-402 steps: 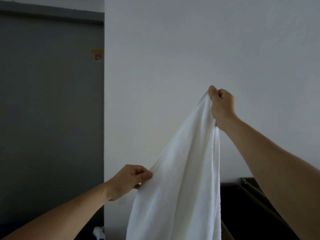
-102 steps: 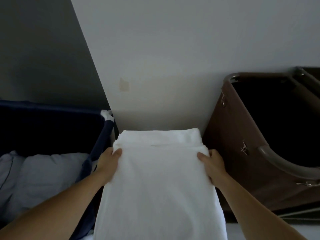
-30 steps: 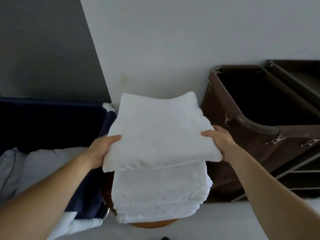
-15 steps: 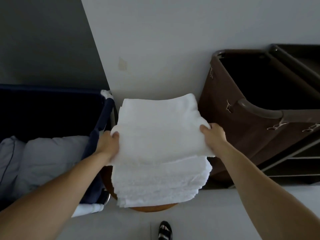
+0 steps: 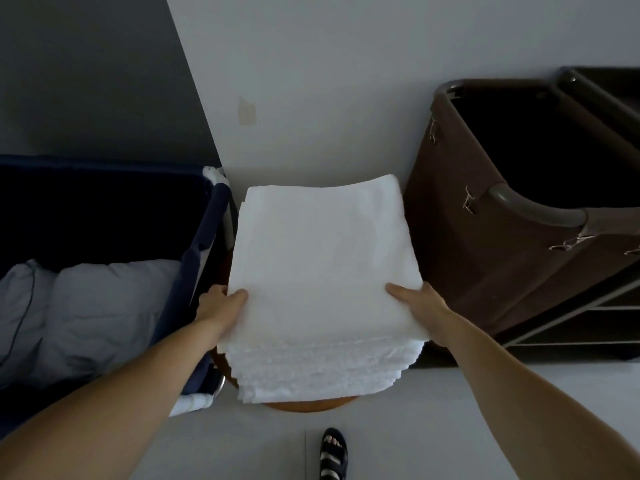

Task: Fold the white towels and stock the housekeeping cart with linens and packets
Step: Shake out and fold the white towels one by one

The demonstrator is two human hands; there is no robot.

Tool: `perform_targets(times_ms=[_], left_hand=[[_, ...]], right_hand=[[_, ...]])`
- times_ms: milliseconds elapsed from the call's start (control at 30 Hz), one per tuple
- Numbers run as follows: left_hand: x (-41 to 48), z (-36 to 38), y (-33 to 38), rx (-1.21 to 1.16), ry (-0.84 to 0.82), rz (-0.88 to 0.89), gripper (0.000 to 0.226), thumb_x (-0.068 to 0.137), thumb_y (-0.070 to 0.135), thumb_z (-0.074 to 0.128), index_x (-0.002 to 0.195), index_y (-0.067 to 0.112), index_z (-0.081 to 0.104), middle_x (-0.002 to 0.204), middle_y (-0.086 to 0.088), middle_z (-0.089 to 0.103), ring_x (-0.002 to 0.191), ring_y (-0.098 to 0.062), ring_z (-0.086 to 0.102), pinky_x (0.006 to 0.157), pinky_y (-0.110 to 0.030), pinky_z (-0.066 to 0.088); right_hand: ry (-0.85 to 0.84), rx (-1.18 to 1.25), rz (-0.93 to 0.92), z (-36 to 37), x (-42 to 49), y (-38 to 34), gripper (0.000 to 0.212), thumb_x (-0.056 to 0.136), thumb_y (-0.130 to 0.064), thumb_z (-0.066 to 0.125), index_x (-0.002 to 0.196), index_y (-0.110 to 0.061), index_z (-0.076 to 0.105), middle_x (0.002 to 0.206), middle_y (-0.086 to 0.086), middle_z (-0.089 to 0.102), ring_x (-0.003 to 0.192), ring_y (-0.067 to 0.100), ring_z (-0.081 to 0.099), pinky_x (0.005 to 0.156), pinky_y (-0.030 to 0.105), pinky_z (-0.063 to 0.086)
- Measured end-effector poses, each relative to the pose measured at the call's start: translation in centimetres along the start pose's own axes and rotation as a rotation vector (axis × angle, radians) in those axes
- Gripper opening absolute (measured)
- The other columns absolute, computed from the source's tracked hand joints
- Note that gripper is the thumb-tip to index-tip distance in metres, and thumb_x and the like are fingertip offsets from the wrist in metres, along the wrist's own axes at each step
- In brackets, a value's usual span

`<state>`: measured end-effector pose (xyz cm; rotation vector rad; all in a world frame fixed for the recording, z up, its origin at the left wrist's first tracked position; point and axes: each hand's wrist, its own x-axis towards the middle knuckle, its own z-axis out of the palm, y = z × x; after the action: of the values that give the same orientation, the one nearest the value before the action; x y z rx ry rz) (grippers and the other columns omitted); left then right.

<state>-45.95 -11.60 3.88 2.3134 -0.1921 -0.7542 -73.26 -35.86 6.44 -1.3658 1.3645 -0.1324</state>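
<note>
wooden stool [image 5: 311, 407] mostly beneath white towels [image 5: 322, 265]

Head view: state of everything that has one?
towel stack: folded, piled on the stool
top towel: folded, over the stack, gripped at both side edges
left hand: grips top towel's left edge
right hand: grips its right edge
blue bin: open, pillows inside
brown cart bag: open, inside dark

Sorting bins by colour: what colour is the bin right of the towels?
Brown bin; head view shows it.
</note>
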Motion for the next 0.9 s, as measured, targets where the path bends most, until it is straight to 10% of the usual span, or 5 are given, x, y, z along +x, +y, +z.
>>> perform_targets(times_ms=[133,433,900], left_hand=[[0.0,-0.3,-0.8,-0.409,-0.313,-0.211,0.057,0.083,0.052,0.072,0.12,0.009,0.067,0.103,-0.012,0.075,0.097,-0.033,0.07,0.087,-0.044,0.056],[0.8,1.3,-4.0,-0.597,-0.569,-0.349,0.08,0.065,0.067,0.081,0.125,0.017,0.068,0.12,-0.013,0.071,0.11,-0.033,0.068,0.103,-0.048,0.047],[1.9,-1.3,-1.0,-0.555,-0.634,-0.371,0.072,0.055,0.066,0.086,0.109,0.02,0.078,0.117,-0.013,0.072,0.102,-0.033,0.071,0.083,-0.046,0.058]], right_hand=[[-0.241,0.111,0.167,-1.1,0.3,0.4,0.066,0.068,-0.055,0.084,0.119,-0.019,0.065,0.107,0.009,0.075,0.094,0.036,0.072,0.079,0.057,0.058],[-0.395,0.17,0.303,-1.3,3.0,3.5,0.093,0.045,-0.072,0.086,0.122,-0.026,0.064,0.108,0.011,0.075,0.091,0.038,0.073,0.076,0.057,0.056],[-0.405,0.143,0.293,-1.6,3.0,0.3,0.093,0.04,-0.072,0.087,0.119,-0.028,0.064,0.103,0.013,0.076,0.102,0.042,0.069,0.091,0.066,0.048]])
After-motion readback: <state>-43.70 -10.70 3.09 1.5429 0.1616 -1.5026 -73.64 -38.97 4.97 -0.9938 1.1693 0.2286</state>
